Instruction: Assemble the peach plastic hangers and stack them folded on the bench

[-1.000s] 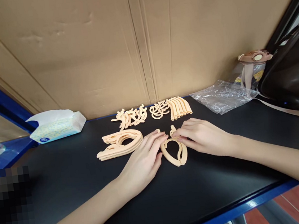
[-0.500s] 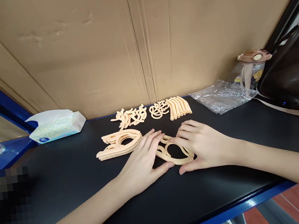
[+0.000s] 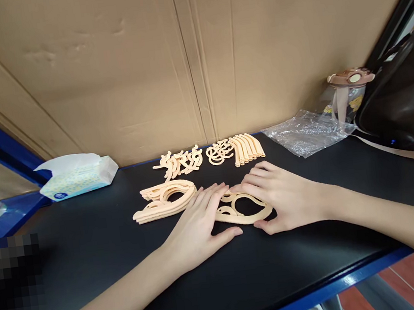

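A peach plastic folding hanger (image 3: pixel 241 209) lies flat on the black tabletop (image 3: pixel 244 271) between my two hands. My left hand (image 3: pixel 200 223) rests on its left end with fingers stretched over it and the thumb at its near edge. My right hand (image 3: pixel 283 197) covers its right end, fingers flat on top, thumb tucked under the near rim. A stack of the same folded hangers (image 3: pixel 165 199) lies just left of my left hand. Loose peach hook pieces (image 3: pixel 180 162) and a row of curved arm pieces (image 3: pixel 246 148) lie behind.
A tissue pack (image 3: pixel 77 175) sits at the back left by blue shelf rails. A crumpled clear plastic bag (image 3: pixel 308 132), a lidded cup (image 3: pixel 350 89) and a dark bag (image 3: pixel 408 105) stand at the right. Cardboard walls the back. The table's blue front edge runs bottom right.
The hanger went from a narrow upright loop held by fingertips to lying flat and wider. Both hands spread over its ends and pressed down on it.
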The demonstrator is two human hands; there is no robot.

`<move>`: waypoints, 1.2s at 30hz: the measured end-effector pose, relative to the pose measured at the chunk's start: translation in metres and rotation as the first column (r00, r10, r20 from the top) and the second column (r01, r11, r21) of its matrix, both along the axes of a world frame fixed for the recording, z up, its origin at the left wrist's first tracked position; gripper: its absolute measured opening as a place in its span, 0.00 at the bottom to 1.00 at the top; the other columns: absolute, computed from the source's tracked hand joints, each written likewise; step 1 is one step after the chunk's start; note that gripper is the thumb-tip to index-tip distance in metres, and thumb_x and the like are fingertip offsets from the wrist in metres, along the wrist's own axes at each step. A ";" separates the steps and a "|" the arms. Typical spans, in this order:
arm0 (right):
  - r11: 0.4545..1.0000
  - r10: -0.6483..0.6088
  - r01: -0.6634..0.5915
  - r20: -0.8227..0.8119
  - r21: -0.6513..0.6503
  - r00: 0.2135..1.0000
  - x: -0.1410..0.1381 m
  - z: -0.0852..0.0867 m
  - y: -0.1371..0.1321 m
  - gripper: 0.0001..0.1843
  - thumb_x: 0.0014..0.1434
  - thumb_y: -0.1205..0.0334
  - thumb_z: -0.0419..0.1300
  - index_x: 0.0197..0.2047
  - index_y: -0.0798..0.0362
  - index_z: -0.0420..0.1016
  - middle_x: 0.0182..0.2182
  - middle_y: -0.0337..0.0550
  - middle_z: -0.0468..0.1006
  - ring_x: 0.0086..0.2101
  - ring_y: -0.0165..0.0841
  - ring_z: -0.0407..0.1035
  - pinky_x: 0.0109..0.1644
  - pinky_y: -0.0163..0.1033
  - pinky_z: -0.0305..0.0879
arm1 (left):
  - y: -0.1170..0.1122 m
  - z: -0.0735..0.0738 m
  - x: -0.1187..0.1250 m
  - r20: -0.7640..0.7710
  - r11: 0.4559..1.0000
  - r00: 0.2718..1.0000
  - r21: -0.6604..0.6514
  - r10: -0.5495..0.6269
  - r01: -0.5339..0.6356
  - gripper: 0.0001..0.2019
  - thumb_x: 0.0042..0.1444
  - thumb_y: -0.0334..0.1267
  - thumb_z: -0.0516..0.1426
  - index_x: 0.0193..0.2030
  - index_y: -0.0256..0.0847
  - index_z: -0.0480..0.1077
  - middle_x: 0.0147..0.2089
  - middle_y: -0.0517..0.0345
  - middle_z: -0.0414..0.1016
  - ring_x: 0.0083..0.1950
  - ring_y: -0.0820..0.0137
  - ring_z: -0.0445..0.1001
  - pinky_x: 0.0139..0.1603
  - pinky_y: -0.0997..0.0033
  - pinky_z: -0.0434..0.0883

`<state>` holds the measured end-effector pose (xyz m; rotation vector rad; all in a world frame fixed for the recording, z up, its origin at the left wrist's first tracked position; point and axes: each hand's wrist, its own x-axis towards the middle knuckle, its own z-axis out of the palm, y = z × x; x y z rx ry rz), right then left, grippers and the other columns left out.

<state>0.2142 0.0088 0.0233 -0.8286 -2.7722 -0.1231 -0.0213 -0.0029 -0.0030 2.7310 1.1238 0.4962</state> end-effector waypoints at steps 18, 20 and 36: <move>0.819 -0.310 0.009 -0.428 -0.574 0.849 0.002 0.006 0.007 0.20 0.62 0.44 0.53 0.32 0.54 0.66 0.22 0.33 0.61 0.24 0.27 0.56 0.27 0.33 0.52 | -0.006 0.008 0.000 0.133 0.957 0.990 0.281 0.042 -0.078 0.31 0.58 0.42 0.59 0.64 0.43 0.51 0.62 0.49 0.63 0.60 0.58 0.63 0.58 0.57 0.63; 0.717 -0.340 -0.098 -0.469 -0.690 0.815 0.000 0.005 0.008 0.23 0.61 0.43 0.53 0.26 0.54 0.64 0.22 0.33 0.58 0.24 0.26 0.53 0.26 0.33 0.49 | -0.005 0.007 0.000 0.121 0.960 0.991 0.266 0.052 -0.083 0.31 0.57 0.43 0.60 0.64 0.43 0.51 0.62 0.49 0.63 0.60 0.58 0.63 0.58 0.58 0.63; 0.644 -0.368 -0.161 -0.488 -0.748 0.792 -0.001 -0.002 0.011 0.22 0.59 0.43 0.56 0.28 0.55 0.66 0.23 0.32 0.56 0.25 0.26 0.50 0.28 0.34 0.47 | -0.004 0.006 0.000 0.119 0.964 0.991 0.253 0.054 -0.083 0.33 0.54 0.45 0.62 0.62 0.45 0.52 0.60 0.51 0.65 0.59 0.57 0.64 0.56 0.57 0.63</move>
